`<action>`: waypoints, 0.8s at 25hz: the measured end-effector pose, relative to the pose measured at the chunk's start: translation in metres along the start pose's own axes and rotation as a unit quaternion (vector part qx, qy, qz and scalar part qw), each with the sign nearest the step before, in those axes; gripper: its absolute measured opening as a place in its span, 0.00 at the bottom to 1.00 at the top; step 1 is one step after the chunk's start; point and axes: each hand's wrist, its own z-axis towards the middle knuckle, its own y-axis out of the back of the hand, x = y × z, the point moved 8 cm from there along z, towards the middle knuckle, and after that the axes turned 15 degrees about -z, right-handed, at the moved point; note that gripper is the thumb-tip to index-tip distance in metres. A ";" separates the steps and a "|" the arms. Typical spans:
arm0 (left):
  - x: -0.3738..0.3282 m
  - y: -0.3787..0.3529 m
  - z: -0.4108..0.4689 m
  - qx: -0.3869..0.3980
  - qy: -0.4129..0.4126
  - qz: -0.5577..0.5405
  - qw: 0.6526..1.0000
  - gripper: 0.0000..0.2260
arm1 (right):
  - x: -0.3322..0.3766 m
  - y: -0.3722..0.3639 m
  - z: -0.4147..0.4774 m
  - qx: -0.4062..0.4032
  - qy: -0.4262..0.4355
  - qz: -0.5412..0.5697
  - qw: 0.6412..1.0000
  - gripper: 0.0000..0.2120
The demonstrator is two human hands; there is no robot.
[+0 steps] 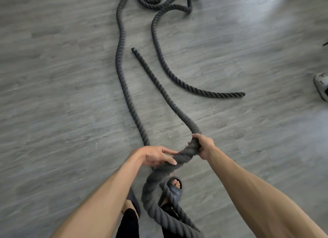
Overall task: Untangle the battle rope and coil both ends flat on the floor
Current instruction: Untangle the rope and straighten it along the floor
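Item: rope point(186, 153). Its free end lies flat on the floor point(53, 95), running away from my right hand point(202, 146), ahead and slightly left.
Right hand: fist wrapped round the bend, nearer that end.
Left hand point(156, 157): thumb and fingers pinching the rope just behind.

1. Battle rope point(122, 69): 1 counted, dark, twisted.
2. Free rope ends on floor: 2, far end point(133, 49) and right end point(242, 94).
3. Hands: 2, left hand point(156, 157) and right hand point(204, 146).
4. Dark slide sandals: 2, left sandal point(135, 204) and right sandal point(174, 190).
5. White object point(322, 85), right edge, cut off: 1.
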 end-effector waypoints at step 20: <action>0.140 -0.017 0.005 -0.096 0.018 0.098 0.990 0.16 | -0.183 0.055 -0.090 0.086 0.017 -0.077 0.993 0.08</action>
